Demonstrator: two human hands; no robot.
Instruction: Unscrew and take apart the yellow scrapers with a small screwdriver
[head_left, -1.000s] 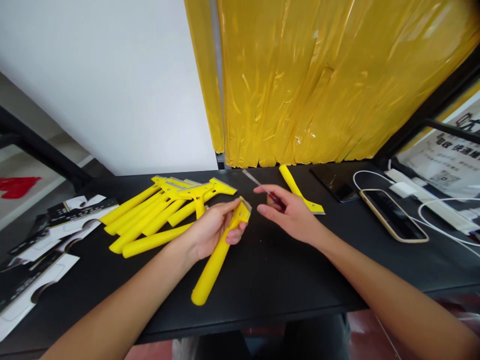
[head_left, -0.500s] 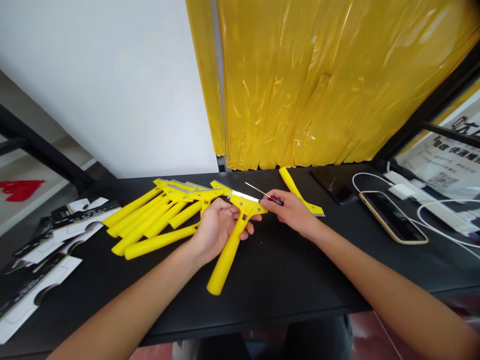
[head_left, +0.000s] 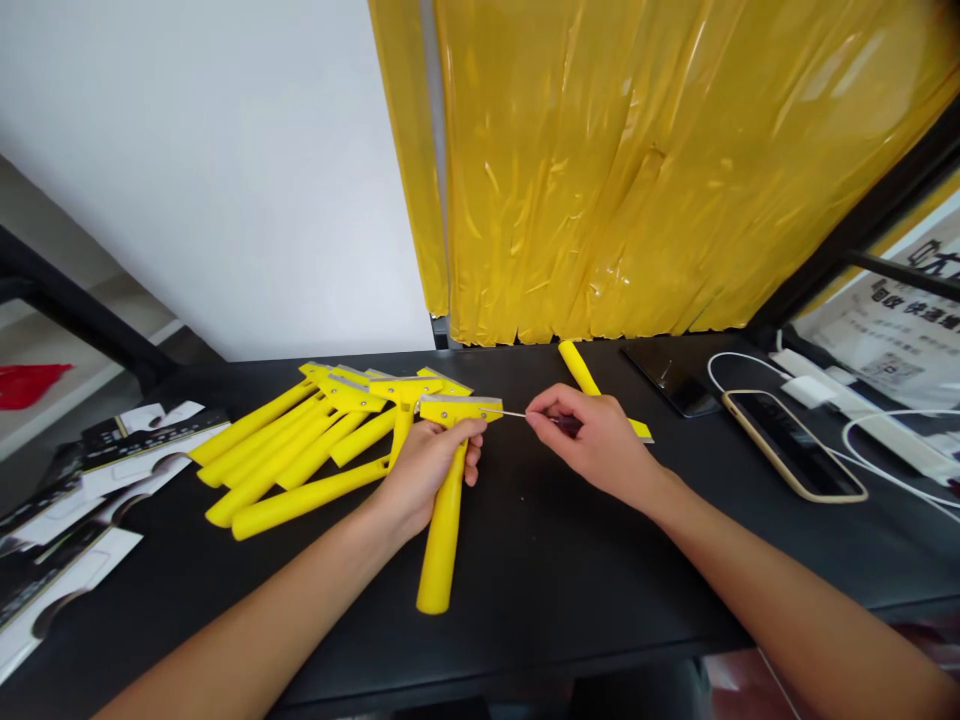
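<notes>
Gripped near its head by my left hand (head_left: 431,465) is a yellow scraper (head_left: 441,535), its handle pointing toward me and a metal strip along its top edge. My right hand (head_left: 600,435) pinches a small screwdriver (head_left: 512,413) with a thin metal shaft. The shaft's tip reaches the right screw on the scraper's head; whether it sits in the screw I cannot tell. Left of my left hand lies a pile of several more yellow scrapers (head_left: 289,450). Another yellow scraper (head_left: 578,366) lies behind my right hand, which partly covers it.
Cut cardboard sleeves (head_left: 94,570) are spread at the left of the black table (head_left: 570,600). At the right lie a dark flat device (head_left: 667,372), a phone (head_left: 795,445), a white power strip (head_left: 870,405) and white cables. Yellow plastic sheeting (head_left: 600,180) hangs behind.
The held scraper has turned more upright and moved slightly left, with my left thumb now across its front. The screwdriver has swung level and its tip has come onto the scraper's head.
</notes>
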